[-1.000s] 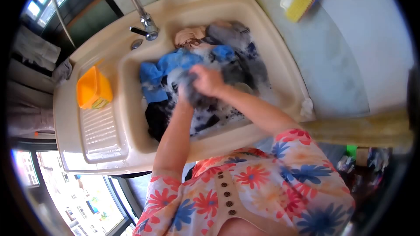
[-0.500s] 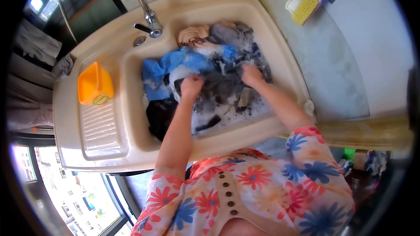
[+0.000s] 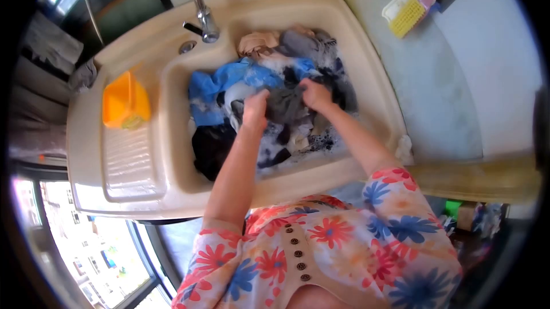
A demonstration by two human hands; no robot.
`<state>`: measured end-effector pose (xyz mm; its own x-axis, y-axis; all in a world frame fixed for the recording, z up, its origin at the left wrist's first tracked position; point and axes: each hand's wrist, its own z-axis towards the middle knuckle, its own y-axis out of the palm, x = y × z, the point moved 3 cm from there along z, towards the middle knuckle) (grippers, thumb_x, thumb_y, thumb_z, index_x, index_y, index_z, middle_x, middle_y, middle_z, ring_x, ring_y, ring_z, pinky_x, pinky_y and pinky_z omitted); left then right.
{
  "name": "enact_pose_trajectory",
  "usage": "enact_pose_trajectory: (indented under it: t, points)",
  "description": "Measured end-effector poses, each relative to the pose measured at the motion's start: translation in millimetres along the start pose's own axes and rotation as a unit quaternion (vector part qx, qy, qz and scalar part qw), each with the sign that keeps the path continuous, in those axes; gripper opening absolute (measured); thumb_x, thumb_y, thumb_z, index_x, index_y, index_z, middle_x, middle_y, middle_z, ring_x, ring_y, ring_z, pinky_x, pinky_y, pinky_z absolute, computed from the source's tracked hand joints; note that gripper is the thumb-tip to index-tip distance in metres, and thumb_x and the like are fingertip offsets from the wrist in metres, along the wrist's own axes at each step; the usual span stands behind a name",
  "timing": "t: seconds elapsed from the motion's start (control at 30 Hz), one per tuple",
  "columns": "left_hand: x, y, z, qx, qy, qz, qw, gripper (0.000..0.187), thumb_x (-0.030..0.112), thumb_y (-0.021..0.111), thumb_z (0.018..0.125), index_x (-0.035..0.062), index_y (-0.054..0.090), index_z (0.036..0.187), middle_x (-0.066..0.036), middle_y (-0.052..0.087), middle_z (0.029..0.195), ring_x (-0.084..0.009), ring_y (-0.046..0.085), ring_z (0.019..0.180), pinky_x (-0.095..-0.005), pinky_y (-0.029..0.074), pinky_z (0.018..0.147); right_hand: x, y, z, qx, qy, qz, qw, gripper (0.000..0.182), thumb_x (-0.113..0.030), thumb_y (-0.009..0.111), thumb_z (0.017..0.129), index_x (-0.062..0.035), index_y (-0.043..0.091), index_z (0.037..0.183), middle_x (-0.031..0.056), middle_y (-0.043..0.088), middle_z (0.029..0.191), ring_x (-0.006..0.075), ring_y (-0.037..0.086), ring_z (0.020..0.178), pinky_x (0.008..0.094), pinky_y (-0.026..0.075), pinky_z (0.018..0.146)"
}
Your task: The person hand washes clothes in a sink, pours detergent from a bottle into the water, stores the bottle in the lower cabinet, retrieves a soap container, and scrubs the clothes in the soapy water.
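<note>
A wet dark grey garment (image 3: 286,104) is stretched between my two hands over the sink basin. My left hand (image 3: 256,109) is closed on its left end, and my right hand (image 3: 316,95) grips the right end. What kind of garment it is, I cannot make out. Around it in the soapy water lie a blue cloth (image 3: 229,77), a black cloth (image 3: 213,147) at the left front, and beige cloth (image 3: 259,42) and grey cloth (image 3: 306,48) at the back. White foam (image 3: 275,157) shows below the garment.
The beige sink (image 3: 372,74) has a ribbed drainboard (image 3: 133,166) on its left, holding an orange plastic container (image 3: 123,103). A chrome tap (image 3: 207,25) rises at the back. On the right wall hangs a yellow-bristled brush (image 3: 409,17) with a pink handle.
My hands have come closer together, and the dark grey garment now shows bunched and lifted between them. My right hand has moved left. The view has shifted slightly.
</note>
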<state>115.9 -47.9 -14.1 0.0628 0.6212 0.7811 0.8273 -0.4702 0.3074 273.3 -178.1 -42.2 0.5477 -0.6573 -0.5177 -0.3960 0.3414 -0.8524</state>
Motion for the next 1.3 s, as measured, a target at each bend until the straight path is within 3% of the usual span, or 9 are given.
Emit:
enact_pose_trajectory:
  t: [0.13, 0.27, 0.47, 0.6, 0.77, 0.97, 1.07, 1.23, 1.3]
  points:
    - [7.1, -42.3, 24.0, 0.119, 0.205, 0.337, 0.911, 0.023, 0.017, 0.060, 0.068, 0.0037, 0.064, 0.086, -0.014, 0.064, 0.081, -0.0266, 0.061, 0.070, -0.0348, 0.047, 0.068, 41.9, -16.6, -11.0, 0.083, 0.148, 0.006, 0.986, 0.035, -0.017, 0.053, 0.075, -0.0075, 0.048, 0.108, 0.0186, 0.061, 0.092, 0.0334, 0.060, 0.086, 0.0430, 0.047, 0.074]
    - [-23.5, -8.4, 6.8, -0.075, 0.219, 0.645, 0.729, 0.023, 0.021, 0.059, 0.069, 0.0035, 0.066, 0.082, -0.017, 0.064, 0.076, -0.0327, 0.061, 0.078, -0.0346, 0.048, 0.070, -14.2, -11.1, -48.9, -0.208, -0.021, -0.160, 0.965, 0.027, -0.013, 0.050, 0.077, -0.0072, 0.052, 0.103, 0.0209, 0.059, 0.096, 0.0356, 0.058, 0.087, 0.0440, 0.046, 0.073]
    - [-12.4, -10.1, 5.9, -0.016, -0.137, 0.162, 0.977, 0.044, 0.033, 0.061, 0.077, 0.0070, 0.054, 0.112, -0.010, 0.061, 0.095, -0.0150, 0.057, 0.089, -0.0328, 0.047, 0.075, -60.6, -32.7, -35.0, -0.024, -0.097, 0.000, 0.995, 0.021, -0.016, 0.053, 0.069, -0.0136, 0.063, 0.087, 0.0110, 0.063, 0.086, 0.0303, 0.060, 0.081, 0.0403, 0.047, 0.068]
    - [-19.4, -27.4, -2.0, -0.339, 0.079, -0.138, 0.927, 0.041, 0.023, 0.051, 0.087, 0.0061, 0.043, 0.123, -0.005, 0.056, 0.098, -0.0129, 0.051, 0.099, -0.0271, 0.042, 0.086, -189.9, -48.5, -95.4, 0.037, -0.412, 0.243, 0.877, 0.013, -0.010, 0.056, 0.064, -0.0118, 0.061, 0.076, 0.0092, 0.060, 0.078, 0.0292, 0.058, 0.073, 0.0364, 0.047, 0.066]
    - [-14.8, -25.1, -3.4, -0.056, -0.107, -0.138, 0.983, 0.027, 0.011, 0.048, 0.083, 0.0005, 0.051, 0.107, -0.011, 0.056, 0.103, -0.0196, 0.053, 0.094, -0.0333, 0.044, 0.082, -127.1, 0.6, -43.5, 0.104, -0.192, 0.193, 0.957, 0.020, -0.016, 0.055, 0.069, -0.0145, 0.060, 0.089, 0.0105, 0.062, 0.085, 0.0316, 0.059, 0.077, 0.0402, 0.047, 0.068]
    - [14.7, -37.6, 12.9, 0.068, 0.026, 0.066, 0.995, 0.030, 0.009, 0.055, 0.075, 0.0016, 0.049, 0.103, -0.012, 0.053, 0.083, -0.0256, 0.056, 0.072, -0.0417, 0.046, 0.052, 29.9, -29.2, -2.3, 0.141, 0.049, 0.034, 0.988, 0.026, -0.018, 0.056, 0.072, -0.0126, 0.057, 0.098, 0.0151, 0.062, 0.090, 0.0317, 0.059, 0.086, 0.0421, 0.047, 0.074]
    - [3.4, -34.1, 17.7, 0.012, -0.010, 0.113, 0.993, 0.034, 0.017, 0.055, 0.078, 0.0037, 0.048, 0.108, -0.012, 0.052, 0.091, -0.0289, 0.058, 0.071, -0.0456, 0.048, 0.055, 19.1, -10.3, -36.4, -0.067, -0.006, -0.159, 0.985, 0.022, -0.013, 0.056, 0.071, -0.0078, 0.057, 0.092, 0.0175, 0.061, 0.093, 0.0315, 0.058, 0.093, 0.0418, 0.045, 0.081]
    - [2.7, -1.5, -9.7, -0.075, -0.172, 0.078, 0.979, 0.050, 0.037, 0.057, 0.081, 0.0113, 0.041, 0.121, -0.015, 0.049, 0.105, -0.0348, 0.056, 0.081, -0.0563, 0.046, 0.065, -20.6, -36.2, -24.5, -0.024, 0.005, -0.066, 0.998, 0.021, -0.013, 0.058, 0.069, -0.0094, 0.062, 0.089, 0.0141, 0.062, 0.083, 0.0319, 0.060, 0.079, 0.0384, 0.048, 0.068]
    - [-0.6, 4.8, -11.7, -0.119, -0.194, 0.009, 0.974, 0.049, 0.037, 0.049, 0.085, 0.0081, 0.039, 0.124, -0.014, 0.050, 0.110, -0.0299, 0.053, 0.096, -0.0487, 0.046, 0.078, -96.2, -33.7, -49.0, 0.025, -0.229, 0.094, 0.969, 0.017, -0.015, 0.056, 0.066, -0.0112, 0.063, 0.081, 0.0112, 0.062, 0.079, 0.0306, 0.060, 0.072, 0.0393, 0.048, 0.064]
